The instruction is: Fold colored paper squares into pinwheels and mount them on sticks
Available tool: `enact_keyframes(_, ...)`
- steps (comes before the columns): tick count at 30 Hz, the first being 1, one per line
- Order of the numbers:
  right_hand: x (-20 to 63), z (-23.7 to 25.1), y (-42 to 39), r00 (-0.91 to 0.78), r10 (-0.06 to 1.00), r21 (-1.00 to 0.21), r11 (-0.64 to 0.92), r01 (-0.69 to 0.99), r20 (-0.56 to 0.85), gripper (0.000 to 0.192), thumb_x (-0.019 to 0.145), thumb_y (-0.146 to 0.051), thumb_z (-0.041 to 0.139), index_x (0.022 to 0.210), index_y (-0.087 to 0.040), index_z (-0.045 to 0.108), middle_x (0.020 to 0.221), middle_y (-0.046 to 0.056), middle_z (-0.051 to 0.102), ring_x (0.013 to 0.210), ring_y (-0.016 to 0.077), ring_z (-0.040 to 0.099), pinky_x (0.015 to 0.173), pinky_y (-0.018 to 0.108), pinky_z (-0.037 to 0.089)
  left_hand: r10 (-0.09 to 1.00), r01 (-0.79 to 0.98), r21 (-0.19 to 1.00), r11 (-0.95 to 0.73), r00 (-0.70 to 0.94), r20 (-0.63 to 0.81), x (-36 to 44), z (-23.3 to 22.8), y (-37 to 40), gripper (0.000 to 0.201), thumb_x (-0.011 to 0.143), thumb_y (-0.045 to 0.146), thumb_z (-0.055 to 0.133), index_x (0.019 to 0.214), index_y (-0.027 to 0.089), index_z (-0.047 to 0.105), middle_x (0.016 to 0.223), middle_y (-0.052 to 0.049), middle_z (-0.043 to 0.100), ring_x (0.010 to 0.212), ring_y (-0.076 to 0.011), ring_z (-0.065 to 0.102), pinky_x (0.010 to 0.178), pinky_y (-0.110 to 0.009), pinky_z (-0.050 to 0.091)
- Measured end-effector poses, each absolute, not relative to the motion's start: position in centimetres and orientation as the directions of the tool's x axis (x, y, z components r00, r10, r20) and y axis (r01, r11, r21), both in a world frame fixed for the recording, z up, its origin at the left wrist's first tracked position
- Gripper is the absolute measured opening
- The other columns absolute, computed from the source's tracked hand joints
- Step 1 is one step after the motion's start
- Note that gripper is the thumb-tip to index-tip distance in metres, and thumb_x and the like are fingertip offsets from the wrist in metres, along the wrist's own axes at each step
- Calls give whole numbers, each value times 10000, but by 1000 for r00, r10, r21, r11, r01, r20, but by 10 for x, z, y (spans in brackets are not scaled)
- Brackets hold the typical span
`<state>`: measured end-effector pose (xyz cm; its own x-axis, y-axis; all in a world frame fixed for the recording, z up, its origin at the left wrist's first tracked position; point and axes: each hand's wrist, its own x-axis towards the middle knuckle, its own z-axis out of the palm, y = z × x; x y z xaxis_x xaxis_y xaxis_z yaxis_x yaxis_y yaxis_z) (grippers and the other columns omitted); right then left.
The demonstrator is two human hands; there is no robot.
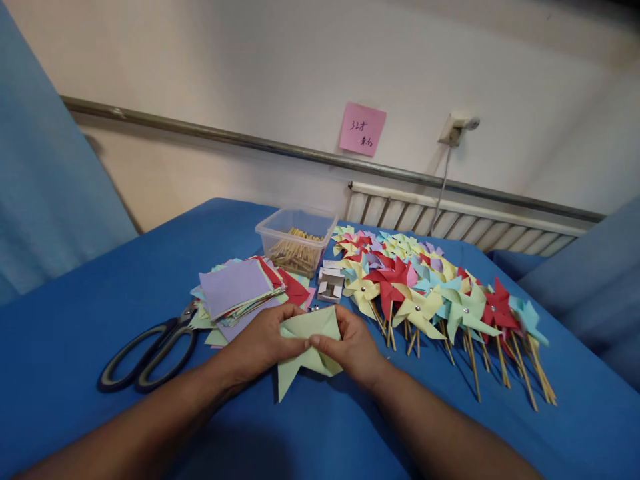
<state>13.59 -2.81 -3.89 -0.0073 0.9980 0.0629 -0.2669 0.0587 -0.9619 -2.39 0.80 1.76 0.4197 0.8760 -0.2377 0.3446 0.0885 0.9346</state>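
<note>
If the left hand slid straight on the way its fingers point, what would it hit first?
Likely the right hand: the left hand points rightward across the green paper both hold. Depth is unclear.

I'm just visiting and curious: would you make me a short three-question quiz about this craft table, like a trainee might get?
1. True or false: both hands hold the light green paper.
2. What lies left of the paper stack? A) scissors B) a ruler C) a glue bottle
3. Fill in: the clear plastic tub holds thin wooden ____.

Key
1. True: the left hand and right hand pinch the folded sheet between their fingers.
2. A: the scissors lie on the blue table.
3. Sticks, like those on the finished pinwheels at the right.
</note>
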Motion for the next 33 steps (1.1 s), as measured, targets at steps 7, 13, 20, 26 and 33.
enact_keyframes(7,129,-33,-23,225,974,-853,146,-501,35,418,649,-312,823,996,-185,627,970,57,760,822,221,708,797,375,546,845,-154,927,342,483,-231,-15,12,5,340,730,288,749,1042,180,667,976,-63,745,859,-201,672,786,-297,503)
enact_keyframes(13,122,-35,-22,394,918,-849,246,-468,49,368,683,-317,800,980,-189,625,983,52,754,858,209,694,836,380,536,799,-200,843,500,483,-359,-5,2,-8,382,734,319,767,1088,214,670,1006,-58,740,882,-185,655,786,-279,497)
enact_keyframes(20,119,-36,-28,313,950,-834,193,-516,26,316,689,-277,806,940,-197,632,953,40,758,830,209,704,802,369,547,850,-300,834,463,417,-322,-3,2,-8,350,732,245,761,1072,212,690,1013,-57,749,913,-215,665,832,-308,506)
enact_keyframes(26,120,-38,-26,292,956,-758,162,-632,-39,341,656,-262,830,934,-188,646,941,50,767,793,214,713,762,361,555,831,-402,756,516,449,-329,-5,6,-9,264,751,228,744,1012,207,710,1003,-51,749,953,-208,665,909,-328,492)
enact_keyframes(33,122,-37,-24,351,934,-752,180,-634,-72,367,652,-276,828,955,-183,643,938,53,766,825,227,716,811,384,550,768,-319,739,594,499,-401,-1,1,-17,220,667,204,814,878,206,751,838,-12,737,807,-155,644,769,-258,489)
